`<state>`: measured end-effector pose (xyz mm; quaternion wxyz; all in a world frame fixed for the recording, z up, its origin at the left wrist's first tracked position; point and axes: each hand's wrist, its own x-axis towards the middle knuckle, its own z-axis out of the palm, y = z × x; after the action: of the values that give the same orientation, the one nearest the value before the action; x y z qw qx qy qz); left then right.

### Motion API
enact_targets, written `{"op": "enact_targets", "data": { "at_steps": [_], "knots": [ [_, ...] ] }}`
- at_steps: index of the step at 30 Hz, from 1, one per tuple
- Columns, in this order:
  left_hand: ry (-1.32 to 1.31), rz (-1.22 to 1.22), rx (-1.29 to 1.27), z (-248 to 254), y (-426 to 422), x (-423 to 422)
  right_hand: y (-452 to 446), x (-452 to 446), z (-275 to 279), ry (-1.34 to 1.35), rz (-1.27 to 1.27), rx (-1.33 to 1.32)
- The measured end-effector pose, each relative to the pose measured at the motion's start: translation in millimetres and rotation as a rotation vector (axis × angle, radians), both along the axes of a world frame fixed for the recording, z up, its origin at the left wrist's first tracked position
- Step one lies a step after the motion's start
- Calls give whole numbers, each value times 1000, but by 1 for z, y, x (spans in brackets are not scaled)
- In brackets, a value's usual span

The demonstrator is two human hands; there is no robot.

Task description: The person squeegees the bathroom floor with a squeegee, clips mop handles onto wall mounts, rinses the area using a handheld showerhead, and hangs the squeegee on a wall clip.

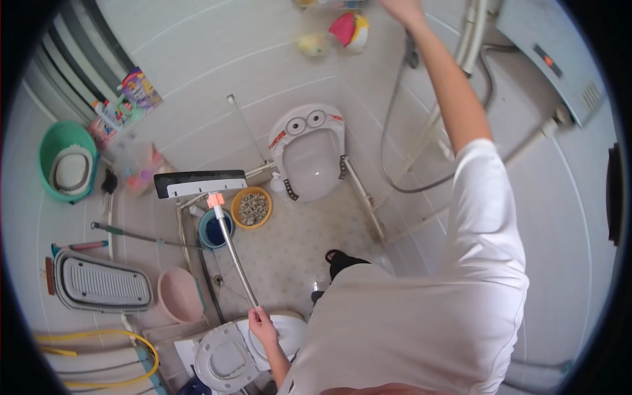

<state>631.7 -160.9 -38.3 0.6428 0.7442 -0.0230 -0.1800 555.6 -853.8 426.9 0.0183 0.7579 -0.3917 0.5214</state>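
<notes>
My left hand [262, 322] is closed round the metal pole of a floor squeegee [234, 253]. The squeegee's wide black-and-white head, joined to the pole by an orange connector, is raised off to the upper left. Behind that head's lower edge stand a blue bucket [211, 235] and a yellow basin [264, 205] with a grey, stringy mop-like mass in it. My right arm stretches up along the wall, and my right hand [400, 8] is cut off by the top edge, so its fingers are hidden. Just below it hangs a shower hose [384, 141].
A toilet seat with a cartoon face [309, 148] stands by the far wall. Against the left wall are a green basin [47, 155], a folded grey tub [102, 283] and a pink basin [179, 295]. A water heater [553, 36] hangs at the upper right.
</notes>
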Motion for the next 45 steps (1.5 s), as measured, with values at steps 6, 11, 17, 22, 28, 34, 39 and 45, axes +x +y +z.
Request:
{"op": "enact_targets", "data": {
  "at_steps": [6,11,17,22,28,34,39,45],
  "knots": [
    [85,170,2,-5,-47,-32,-112,65,33,-111,27,111],
    [144,276,26,-4,-93,-44,-131,77,30,-236,260,-190],
    [123,283,40,3,-115,-29,-173,131,40,-191,429,-159],
    [71,295,125,7,-104,-27,-21,238,-24,-130,921,172],
    [-26,472,505,-28,-47,-52,224,312,-189,152,1317,566],
    [94,609,673,-38,30,-53,390,355,-299,253,1633,777],
    [92,690,730,-67,83,-47,481,361,-318,342,1665,812],
    [133,686,720,-81,129,-35,527,376,-323,334,1648,810]
  ]
}}
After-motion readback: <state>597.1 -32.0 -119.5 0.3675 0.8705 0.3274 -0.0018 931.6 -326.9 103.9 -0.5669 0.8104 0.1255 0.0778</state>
